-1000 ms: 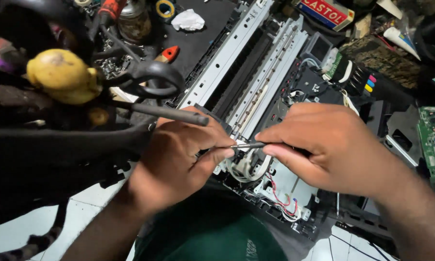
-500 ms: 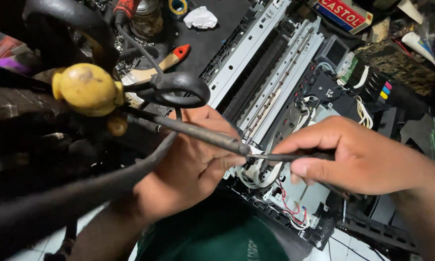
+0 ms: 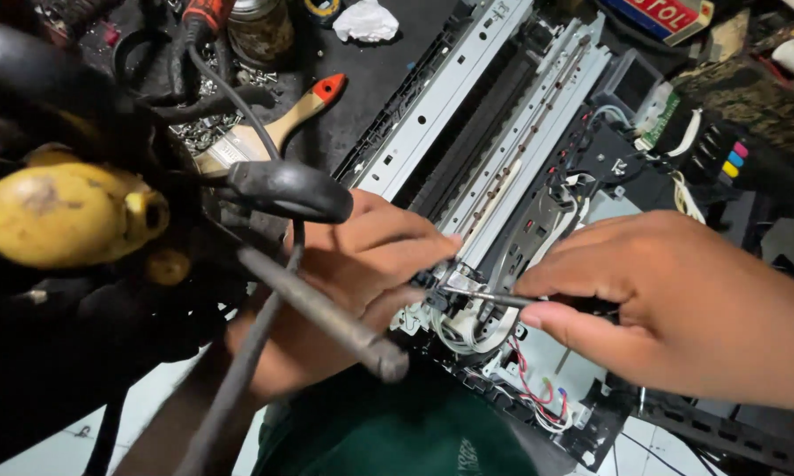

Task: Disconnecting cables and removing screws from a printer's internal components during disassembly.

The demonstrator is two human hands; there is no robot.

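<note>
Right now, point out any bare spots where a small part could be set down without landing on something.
Bare room: the dark mat between paintbrush and printer rail, below the crumpled tissue; also the white floor tile at bottom left. Crowded: around the left hand and right hand at the wiring, and the top-left clutter of screws.

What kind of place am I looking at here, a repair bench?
Most likely a cluttered electronics repair bench. An opened printer lies with its metal rails and wiring bare, the right hand works a thin tool into it, and a paintbrush lies among loose screws.
</note>
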